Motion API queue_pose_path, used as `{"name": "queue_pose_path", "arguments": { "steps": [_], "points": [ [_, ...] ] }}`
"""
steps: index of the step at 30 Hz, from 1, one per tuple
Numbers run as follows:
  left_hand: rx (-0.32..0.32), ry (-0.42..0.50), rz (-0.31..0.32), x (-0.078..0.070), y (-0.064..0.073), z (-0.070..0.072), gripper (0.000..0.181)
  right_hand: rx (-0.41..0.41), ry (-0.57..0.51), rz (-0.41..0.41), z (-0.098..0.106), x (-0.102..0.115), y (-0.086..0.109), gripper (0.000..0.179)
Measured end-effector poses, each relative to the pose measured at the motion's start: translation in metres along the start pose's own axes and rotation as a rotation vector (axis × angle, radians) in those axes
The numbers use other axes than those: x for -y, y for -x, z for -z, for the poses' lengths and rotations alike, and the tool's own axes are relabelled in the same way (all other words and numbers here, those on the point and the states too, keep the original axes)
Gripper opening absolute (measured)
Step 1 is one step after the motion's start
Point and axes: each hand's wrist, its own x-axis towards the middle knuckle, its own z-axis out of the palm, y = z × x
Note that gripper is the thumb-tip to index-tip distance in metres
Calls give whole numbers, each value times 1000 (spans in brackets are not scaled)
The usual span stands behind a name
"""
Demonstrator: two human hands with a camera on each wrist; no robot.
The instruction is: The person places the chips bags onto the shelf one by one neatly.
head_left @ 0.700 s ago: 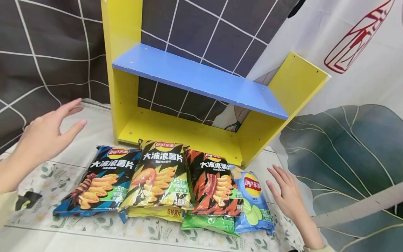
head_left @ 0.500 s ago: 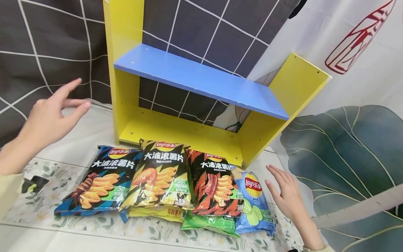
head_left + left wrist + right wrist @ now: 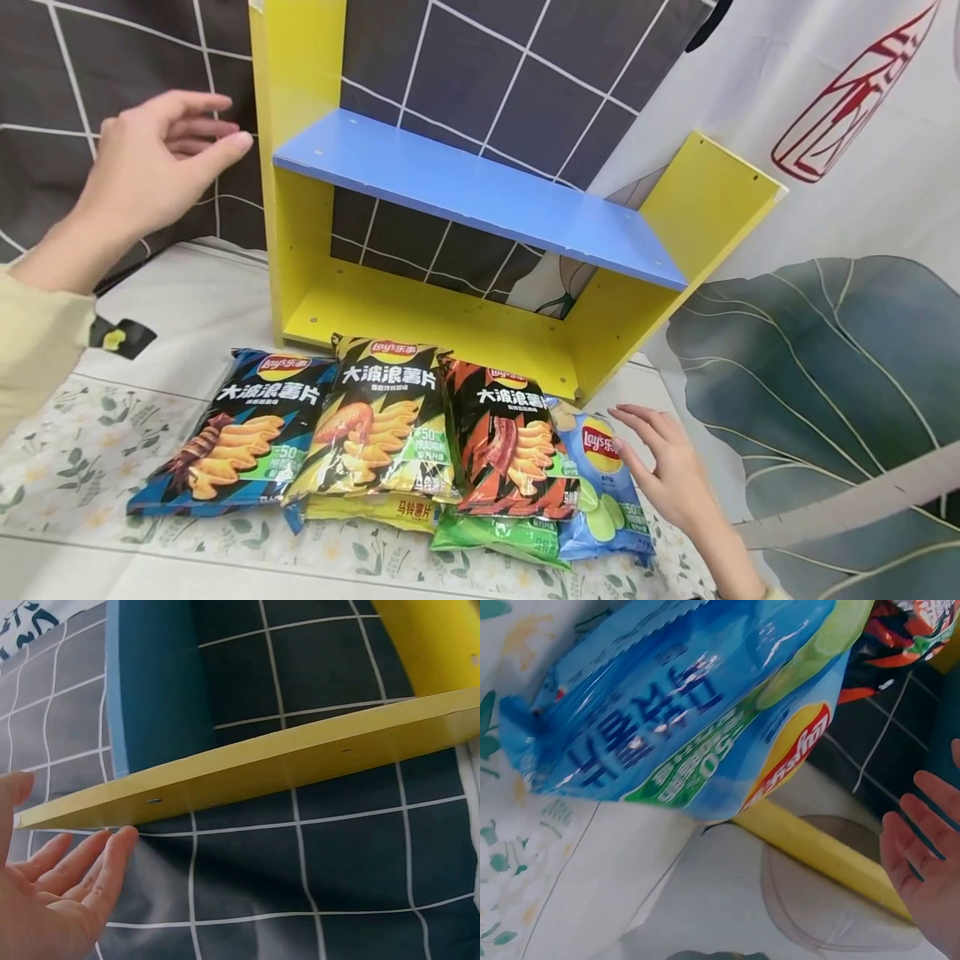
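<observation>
My left hand (image 3: 153, 162) is raised at the left of the yellow shelf unit (image 3: 288, 242), its fingers loosely bent and holding nothing. In the left wrist view, its fingertips (image 3: 124, 838) are close to the yellow side panel (image 3: 247, 776); I cannot tell whether they touch it. My right hand (image 3: 663, 467) hovers with relaxed fingers beside the light blue bag of potato chips (image 3: 600, 467), partly overlapping it in the head view. Other chip bags lie in front of the shelf: a black-and-blue one (image 3: 240, 433), a black-and-yellow one (image 3: 382, 417) and a black-and-red one (image 3: 513, 442).
A yellow bag (image 3: 375, 510) and a green bag (image 3: 502, 537) show from beneath the front bags. A blue board (image 3: 480, 196) spans the shelf unit. Dark checked cloth (image 3: 495, 75) hangs behind. A flower-patterned strip (image 3: 262, 542) runs along the white table cover.
My left hand has risen and moved right, towards the shelf's left side. The right hand has shifted slightly left over the edge of the light blue bag. The bags stay put.
</observation>
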Motion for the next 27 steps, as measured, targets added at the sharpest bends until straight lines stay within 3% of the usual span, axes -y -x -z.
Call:
{"name": "queue_pose_path", "arguments": {
  "steps": [8, 13, 22, 27],
  "points": [
    [22, 66, 18, -18, -30, -1, 59, -10, -123, 103, 1, 18, -5, 46],
    [12, 88, 21, -23, -43, -5, 58, 68, -182, 175, 0, 29, -8, 54],
    [-20, 204, 20, -21, -53, -13, 53, 216, -205, 324, -8, 44, -13, 65],
    [-95, 203, -18, -23, -55, -16, 47, 275, -148, 409, -14, 56, -16, 74]
  ]
}}
